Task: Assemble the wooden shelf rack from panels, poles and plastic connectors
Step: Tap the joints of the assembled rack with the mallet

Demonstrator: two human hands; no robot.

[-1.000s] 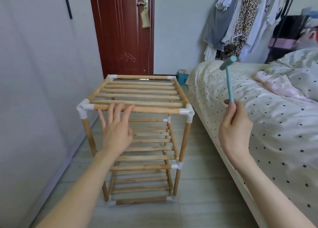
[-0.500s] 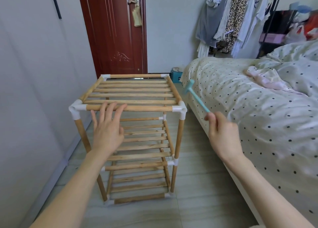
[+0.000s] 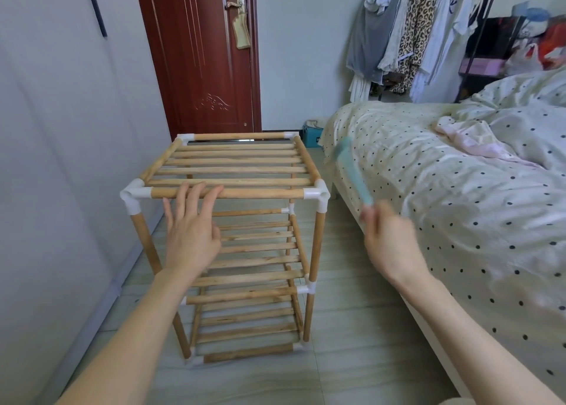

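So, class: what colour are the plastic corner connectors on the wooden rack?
White plastic corner connectors, clearest in the head view.

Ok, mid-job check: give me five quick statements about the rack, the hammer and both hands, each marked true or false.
1. The right hand holds the teal hammer. True.
2. The left hand grips a leg pole of the wooden rack. False: its fingers lie straight against the top front rail.
3. The rack shows three slatted tiers. True.
4. The hammer head rests on the near right connector. False: it is up in the air, blurred, over the edge of the bed.
5. The rack lies on its side. False: it stands upright on the floor.
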